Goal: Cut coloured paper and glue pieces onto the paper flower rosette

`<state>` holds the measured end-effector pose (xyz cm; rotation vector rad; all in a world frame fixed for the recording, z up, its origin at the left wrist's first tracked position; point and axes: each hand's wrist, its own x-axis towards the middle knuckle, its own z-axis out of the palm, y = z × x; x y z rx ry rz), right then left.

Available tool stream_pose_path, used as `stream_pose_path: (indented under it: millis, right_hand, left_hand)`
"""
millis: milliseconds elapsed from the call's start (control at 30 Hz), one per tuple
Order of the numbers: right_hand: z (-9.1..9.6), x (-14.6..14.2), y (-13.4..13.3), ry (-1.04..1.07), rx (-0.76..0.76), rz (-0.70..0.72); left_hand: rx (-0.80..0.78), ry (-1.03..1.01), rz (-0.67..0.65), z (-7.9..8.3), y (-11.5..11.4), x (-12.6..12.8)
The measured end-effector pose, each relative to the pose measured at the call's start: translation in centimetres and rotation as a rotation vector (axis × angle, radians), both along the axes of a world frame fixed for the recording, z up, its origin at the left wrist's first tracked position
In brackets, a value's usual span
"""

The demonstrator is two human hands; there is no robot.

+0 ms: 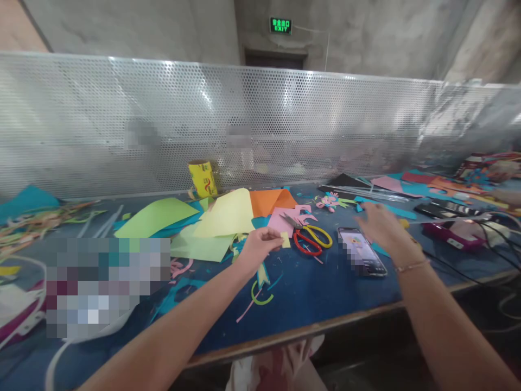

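My left hand (pixel 258 247) is closed in a pinch on a small yellow paper scrap (pixel 285 239), held just above the blue table (pixel 325 293). Scissors (pixel 309 236) with red and yellow handles lie on the table right beside the scrap. My right hand (pixel 380 225) hovers over the far end of a smartphone (pixel 362 251) with its screen lit; the hand is blurred by motion and its fingers look spread. A thin bracelet circles my right wrist.
Sheets of green, yellow, orange and pink paper (pixel 228 217) lie behind my left hand, with a yellow roll (pixel 203 178) by the perforated metal screen (pixel 260 125). Paper offcuts litter the table. Black cables, a magenta device (pixel 448 234) and more paper lie at the right.
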<state>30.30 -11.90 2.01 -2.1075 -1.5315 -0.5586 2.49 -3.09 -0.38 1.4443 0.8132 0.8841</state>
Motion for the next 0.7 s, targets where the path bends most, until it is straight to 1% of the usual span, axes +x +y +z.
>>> stream_pose_path:
  millis: [67, 100, 133, 167, 200, 233, 300, 433, 567, 700]
  right_hand:
    - [1.3, -5.6, 1.7, 0.131, 0.026, 0.344]
    - [1.7, -8.2, 2.6, 0.202, -0.011, 0.517]
    - [2.0, -10.4, 3.4, 0.276, -0.04, 0.637]
    - [2.1, -12.4, 4.2, 0.344, -0.068, 0.729]
    - [2.1, -13.8, 4.9, 0.395, -0.076, 0.787]
    - [2.0, -14.9, 5.6, 0.445, -0.069, 0.823]
    - [1.5, -16.0, 6.7, 0.532, -0.044, 0.858]
    - [0.2, -16.1, 7.8, 0.645, -0.015, 0.866]
    - [-0.7, -15.6, 7.7, 0.642, 0.024, 0.856]
    - [-1.1, -15.2, 7.5, 0.583, 0.028, 0.853]
  left_hand:
    - [-0.023, -0.037, 0.004, 0.0, 0.1, -0.1]
    - [-0.039, -0.06, 0.015, 0.1, 0.1, -0.1]
    - [-0.053, -0.082, 0.03, 0.1, 0.2, -0.3]
    - [-0.062, -0.102, 0.048, 0.3, 0.3, -0.4]
    - [-0.067, -0.121, 0.067, 0.4, 0.5, -0.6]
    - [-0.069, -0.137, 0.081, 0.5, 0.7, -0.8]
    - [-0.079, -0.166, 0.1, 0.7, 1.2, -1.2]
    - [-0.106, -0.176, 0.137, 0.9, 1.9, -1.8]
    - [-0.117, -0.187, 0.122, 0.6, 2.2, -1.7]
    - [-0.133, -0.205, 0.108, 0.2, 2.3, -1.6]
